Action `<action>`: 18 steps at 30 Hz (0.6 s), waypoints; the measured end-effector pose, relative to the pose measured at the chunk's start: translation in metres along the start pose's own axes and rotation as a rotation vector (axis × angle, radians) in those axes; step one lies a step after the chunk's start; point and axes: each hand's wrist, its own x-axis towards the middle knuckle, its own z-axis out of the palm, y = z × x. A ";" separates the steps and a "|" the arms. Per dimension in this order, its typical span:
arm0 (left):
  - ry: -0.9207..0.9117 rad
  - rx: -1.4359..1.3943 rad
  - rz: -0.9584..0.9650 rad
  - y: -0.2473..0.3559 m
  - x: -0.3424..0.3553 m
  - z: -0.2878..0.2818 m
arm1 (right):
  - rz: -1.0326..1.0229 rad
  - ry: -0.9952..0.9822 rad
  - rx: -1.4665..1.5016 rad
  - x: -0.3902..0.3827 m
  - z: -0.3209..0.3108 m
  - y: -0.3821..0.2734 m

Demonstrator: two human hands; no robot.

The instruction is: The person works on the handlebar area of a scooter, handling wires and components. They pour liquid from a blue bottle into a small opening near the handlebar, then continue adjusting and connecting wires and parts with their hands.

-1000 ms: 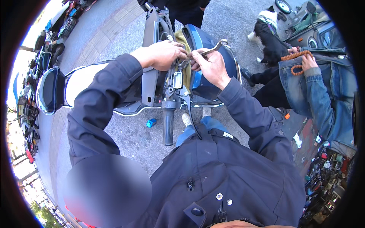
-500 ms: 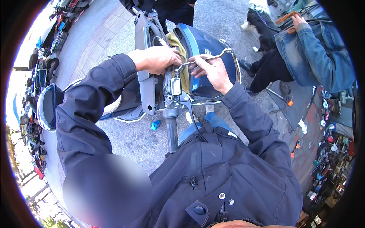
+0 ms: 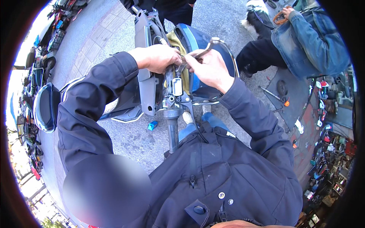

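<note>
A scooter's handlebar with its covers off stands in front of me, its black grip [image 3: 173, 133] toward me. My left hand [image 3: 161, 58] is closed at the handlebar's middle, fingertips pinched together; what they hold is hidden. My right hand [image 3: 211, 68] grips a silver offset box-end wrench [image 3: 209, 46]. The wrench's far end points up and right; its near end sits by my left fingertips, above the brake fluid reservoir [image 3: 177, 86]. A brake lever [image 3: 192, 114] lies right of the grip. A mustard cloth [image 3: 175, 39] is tucked between the handlebar and the blue front panel [image 3: 195, 38].
A mirror [image 3: 47, 108] sticks out left of my left sleeve. A small blue object [image 3: 153, 125] lies on the pavement. At right are a person in a denim jacket [image 3: 304, 45], a black-and-white dog [image 3: 258, 22] and a long-handled tool [image 3: 272, 95]. Another person [image 3: 175, 13] stands beyond the handlebar.
My right hand has shifted slightly up and left, and the wrench has swung up at its far end. My left hand stays put. The person in denim has moved a little.
</note>
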 end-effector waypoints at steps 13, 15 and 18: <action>-0.005 -0.079 -0.095 0.008 -0.004 -0.010 | -0.035 -0.087 -0.333 0.014 0.001 -0.028; 0.062 -0.142 -0.044 0.003 -0.009 -0.004 | -0.050 -0.004 -0.304 0.015 0.002 -0.026; -0.004 -0.133 -0.174 0.001 -0.009 0.001 | -0.144 0.101 -0.152 0.018 0.001 -0.012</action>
